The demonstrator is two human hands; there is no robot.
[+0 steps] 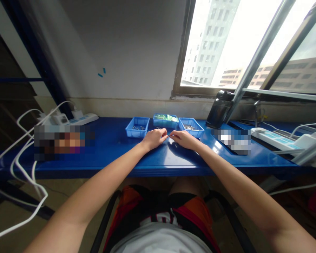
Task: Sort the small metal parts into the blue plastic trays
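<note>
Over the middle of the blue table, my left hand point(156, 138) and my right hand point(183, 138) meet almost fingertip to fingertip. Both are closed in a pinch. A small thin piece point(169, 136), dark and metallic-looking, spans the gap between them; its exact kind is too small to make out. Just beyond my left hand is a blue bin point(133, 133) with a few small metal parts in it. Behind my right hand stands another blue bin point(196, 133) with a heap of small metal pieces. A third blue bin point(165, 123), between them at the back, bears a green and white packet point(166, 118).
A black bottle point(219, 109) stands at the back right, near a slanted metal post point(242, 82). White power strips point(275, 140) with cables lie at the right and left ends of the blue table point(116, 151). Blurred-out items lie at both sides.
</note>
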